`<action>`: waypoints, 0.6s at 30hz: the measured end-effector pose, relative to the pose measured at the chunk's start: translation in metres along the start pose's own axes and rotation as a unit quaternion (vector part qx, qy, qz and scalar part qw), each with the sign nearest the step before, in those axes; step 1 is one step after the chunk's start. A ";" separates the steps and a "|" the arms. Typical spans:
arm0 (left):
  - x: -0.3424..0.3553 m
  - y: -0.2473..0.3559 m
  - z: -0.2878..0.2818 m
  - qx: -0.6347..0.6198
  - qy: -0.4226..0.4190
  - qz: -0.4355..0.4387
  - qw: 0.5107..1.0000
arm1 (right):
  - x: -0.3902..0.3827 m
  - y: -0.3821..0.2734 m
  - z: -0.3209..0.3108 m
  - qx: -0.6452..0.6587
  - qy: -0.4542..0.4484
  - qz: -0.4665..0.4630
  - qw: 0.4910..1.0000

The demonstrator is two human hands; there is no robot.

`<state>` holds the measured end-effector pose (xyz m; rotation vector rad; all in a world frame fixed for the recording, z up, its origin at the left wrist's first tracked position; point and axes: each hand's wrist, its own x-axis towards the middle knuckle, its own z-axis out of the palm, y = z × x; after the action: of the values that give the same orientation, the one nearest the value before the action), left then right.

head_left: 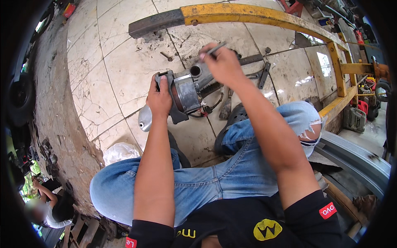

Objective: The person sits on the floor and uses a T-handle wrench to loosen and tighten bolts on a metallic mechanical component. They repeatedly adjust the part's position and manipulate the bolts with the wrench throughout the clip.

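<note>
On the tiled floor in front of me lies a grey metal housing (pixel 186 93) with a dark bracket (pixel 177 110) round its near end. It looks like a motor or machine part, with a round opening on top. My left hand (pixel 160 98) is closed on the bracket's upper left edge, thumb on top. Above the housing's far right end, my right hand (pixel 225 68) is wrapped round a short dark rod-like tool (pixel 218 48), slightly blurred. A silver rounded metal piece (pixel 144 118) lies near my left wrist. Cables come out at the housing's lower right.
A yellow steel frame (pixel 256 14) arches over the far side and right. Loose bolts (pixel 166 56), a flat-bladed tool (pixel 226 108) and a black slotted bar (pixel 264 75) lie around the part. A white plastic bag (pixel 120 153) is by my left knee. Another person (pixel 51 206) sits lower left.
</note>
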<state>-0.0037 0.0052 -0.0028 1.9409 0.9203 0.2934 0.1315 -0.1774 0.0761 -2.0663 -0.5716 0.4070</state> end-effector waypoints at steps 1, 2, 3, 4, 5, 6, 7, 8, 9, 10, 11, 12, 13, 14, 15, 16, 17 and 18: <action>-0.002 -0.002 -0.001 0.000 0.000 -0.002 1.000 | 0.006 0.002 -0.005 0.055 0.024 0.016 0.998; -0.004 0.002 -0.002 -0.001 0.000 -0.002 1.000 | 0.010 0.000 -0.009 0.109 0.050 0.032 0.992; -0.006 0.005 -0.002 -0.002 -0.001 -0.002 1.000 | 0.012 -0.002 -0.012 0.075 0.012 0.075 0.994; -0.005 0.003 -0.003 -0.006 -0.001 -0.002 1.000 | 0.009 -0.005 -0.012 0.063 -0.062 0.097 0.991; -0.005 -0.001 -0.002 -0.010 -0.002 -0.002 1.000 | 0.001 -0.009 -0.011 0.050 -0.135 0.119 0.982; -0.004 -0.005 -0.001 -0.015 -0.003 -0.002 1.000 | -0.003 -0.012 -0.009 0.036 -0.208 0.141 0.967; -0.002 -0.008 0.000 -0.020 -0.002 -0.002 1.000 | -0.002 0.000 0.002 0.015 -0.168 0.093 0.981; 0.000 -0.009 0.002 -0.024 -0.003 -0.001 1.000 | -0.003 0.012 0.011 -0.011 -0.123 0.050 0.991; 0.000 -0.009 0.003 -0.027 -0.003 -0.001 1.000 | -0.002 0.018 0.016 -0.003 -0.056 0.010 0.998; 0.000 -0.010 0.003 -0.029 -0.008 0.001 1.000 | 0.000 0.024 0.018 0.003 0.011 -0.029 1.000; 0.000 -0.010 0.002 -0.032 -0.011 0.004 0.999 | 0.008 0.020 0.014 0.056 0.082 -0.016 0.995; 0.000 -0.010 0.001 -0.035 -0.014 0.007 0.999 | 0.010 0.017 0.009 0.079 0.057 0.028 0.995; 0.000 -0.009 0.001 -0.035 -0.013 0.007 0.999 | 0.012 0.015 0.000 0.102 0.031 0.073 0.992; -0.001 -0.011 0.000 -0.033 -0.012 0.005 0.999 | 0.013 0.008 -0.007 0.126 0.004 0.117 0.985; -0.001 -0.013 0.000 -0.032 -0.009 0.004 0.999 | 0.011 0.001 -0.008 0.069 -0.085 0.115 0.987; 0.001 -0.016 -0.001 -0.044 -0.009 0.003 0.999 | 0.005 -0.006 -0.008 0.011 -0.173 0.111 0.979; 0.003 -0.020 0.000 -0.058 -0.013 0.004 0.998 | 0.000 -0.009 -0.009 -0.048 -0.255 0.108 0.960; 0.006 -0.021 0.003 -0.072 -0.022 0.006 0.997 | -0.002 -0.002 -0.005 -0.050 -0.200 0.059 0.977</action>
<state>-0.0083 0.0131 -0.0228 1.8144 0.8348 0.3139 0.1319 -0.1808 0.0802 -2.1331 -0.7194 0.8919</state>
